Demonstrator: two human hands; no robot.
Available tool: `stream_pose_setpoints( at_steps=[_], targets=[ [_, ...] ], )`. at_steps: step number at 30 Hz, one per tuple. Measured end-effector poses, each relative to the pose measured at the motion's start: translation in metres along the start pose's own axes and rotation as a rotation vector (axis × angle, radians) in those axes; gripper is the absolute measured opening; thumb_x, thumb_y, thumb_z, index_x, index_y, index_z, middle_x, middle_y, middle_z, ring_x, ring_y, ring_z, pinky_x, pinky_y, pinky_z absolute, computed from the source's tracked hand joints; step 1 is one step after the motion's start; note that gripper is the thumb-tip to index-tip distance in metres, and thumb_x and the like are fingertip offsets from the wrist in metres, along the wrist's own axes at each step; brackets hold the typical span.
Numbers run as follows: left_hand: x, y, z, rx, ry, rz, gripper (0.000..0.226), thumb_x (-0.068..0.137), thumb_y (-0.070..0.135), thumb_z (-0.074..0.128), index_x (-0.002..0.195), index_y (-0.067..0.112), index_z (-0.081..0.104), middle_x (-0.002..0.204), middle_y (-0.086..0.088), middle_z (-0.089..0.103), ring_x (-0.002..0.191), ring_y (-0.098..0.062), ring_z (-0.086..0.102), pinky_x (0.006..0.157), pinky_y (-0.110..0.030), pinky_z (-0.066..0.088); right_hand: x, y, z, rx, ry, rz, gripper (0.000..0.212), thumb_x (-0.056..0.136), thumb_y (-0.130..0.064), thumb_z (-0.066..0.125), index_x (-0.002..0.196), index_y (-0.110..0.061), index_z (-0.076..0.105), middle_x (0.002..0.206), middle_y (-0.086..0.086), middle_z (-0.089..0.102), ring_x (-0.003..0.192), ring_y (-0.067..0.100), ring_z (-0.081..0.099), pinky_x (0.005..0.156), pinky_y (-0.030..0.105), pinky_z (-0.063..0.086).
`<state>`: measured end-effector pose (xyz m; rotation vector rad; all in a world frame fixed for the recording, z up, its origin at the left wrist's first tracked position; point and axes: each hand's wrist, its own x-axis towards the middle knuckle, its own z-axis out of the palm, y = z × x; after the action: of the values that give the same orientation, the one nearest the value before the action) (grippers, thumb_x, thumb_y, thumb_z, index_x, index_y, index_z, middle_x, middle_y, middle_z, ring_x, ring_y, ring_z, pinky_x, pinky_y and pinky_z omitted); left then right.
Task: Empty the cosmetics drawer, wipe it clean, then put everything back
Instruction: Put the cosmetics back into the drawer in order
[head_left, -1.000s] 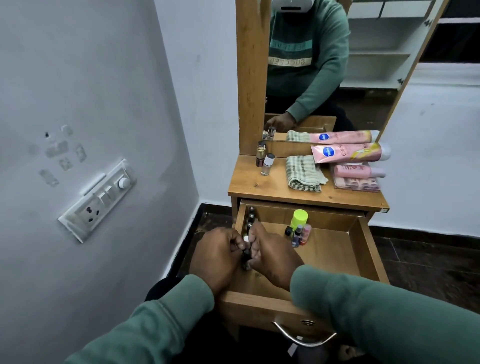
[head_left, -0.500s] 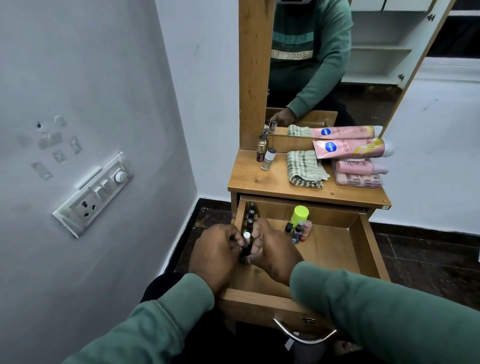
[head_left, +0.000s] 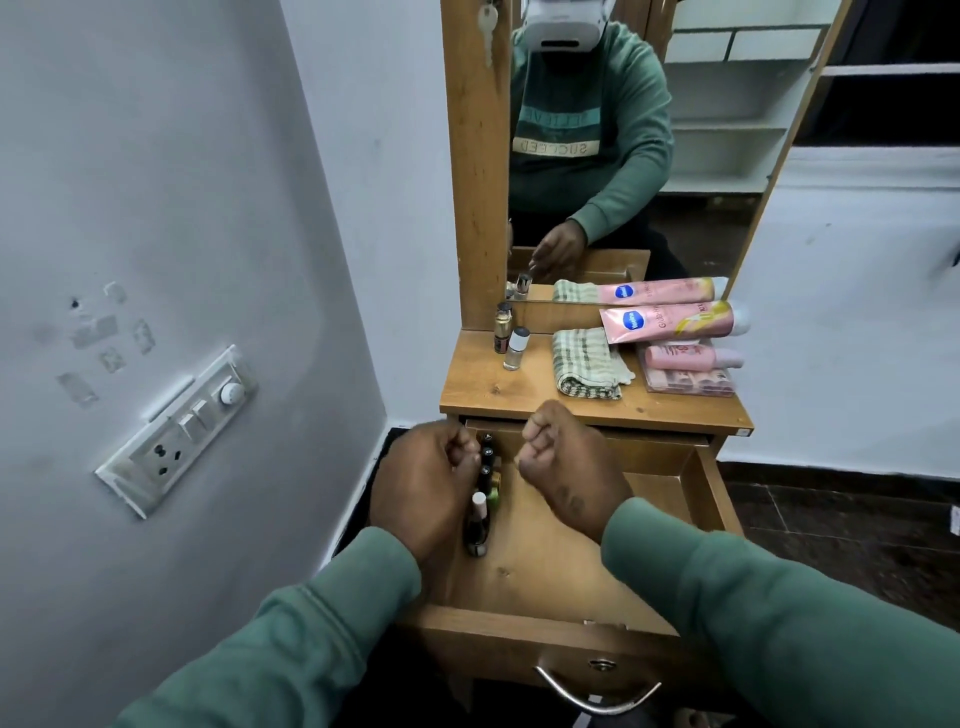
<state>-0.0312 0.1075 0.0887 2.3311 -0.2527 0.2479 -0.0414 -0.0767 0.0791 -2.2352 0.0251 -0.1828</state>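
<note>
Wooden drawer, curled hands.
I saw the left hand curled against nine-o'clock bottles, grip unclear; right hand fisted, empty.

left hand and right hand held apart, fingers curled into fists, curled fingers facing each other.

Our left hand curls its fingers just beside a row of bottles in the drawer; our right hand, a fist, hangs apart from them
</note>
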Motion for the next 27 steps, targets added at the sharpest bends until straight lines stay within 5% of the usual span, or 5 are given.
stream_pose_setpoints(
  at_steps=[7, 14, 21, 27],
  targets=[
    [0.076, 0.035, 0.000, -0.095, 0.027, 0.001, 0.009, 0.092, 0.018, 0.072, 0.095, 0.026, 0.069, 0.085, 0.008, 0.067, 0.081, -0.010, 0.062, 0.063, -0.021, 0.042, 0.078, -0.036, -0.042, -0.028, 0.247, -0.049, 0.021, 0.089, -0.009, 0.072, 0.096, -0.022, 0.058, 0.085, -0.007, 0.062, 0.078, 0.012, 0.060, 0.065, 0.026, 0.049],
    [0.138, 0.032, 0.023, -0.108, 0.002, -0.056, 0.017, 0.091, 0.005, 0.065, 0.091, 0.021, 0.068, 0.090, 0.004, 0.071, 0.087, -0.019, 0.067, 0.080, -0.031, 0.053, 0.142, -0.038, -0.041, -0.198, 0.100, -0.010, 0.036, 0.089, -0.008, 0.077, 0.116, -0.028, 0.068, 0.108, -0.004, 0.069, 0.097, 0.016, 0.063, 0.074, 0.028, 0.049],
    [0.147, 0.023, 0.042, -0.148, -0.013, -0.077, 0.017, 0.090, 0.003, 0.064, 0.091, 0.019, 0.069, 0.086, 0.008, 0.070, 0.085, -0.014, 0.066, 0.081, -0.031, 0.054, 0.155, -0.026, -0.025, -0.271, 0.117, -0.054, 0.016, 0.089, -0.014, 0.078, 0.096, -0.028, 0.076, 0.096, -0.006, 0.073, 0.089, 0.016, 0.066, 0.074, 0.031, 0.053],
    [0.132, 0.024, 0.042, -0.179, -0.035, -0.103, 0.019, 0.090, 0.010, 0.073, 0.102, 0.023, 0.065, 0.088, 0.003, 0.069, 0.084, -0.016, 0.065, 0.084, -0.037, 0.057, 0.137, -0.027, -0.031, -0.196, 0.108, -0.069, 0.026, 0.087, -0.015, 0.081, 0.108, -0.026, 0.070, 0.098, -0.009, 0.071, 0.090, 0.013, 0.066, 0.080, 0.034, 0.057]
  ],
)
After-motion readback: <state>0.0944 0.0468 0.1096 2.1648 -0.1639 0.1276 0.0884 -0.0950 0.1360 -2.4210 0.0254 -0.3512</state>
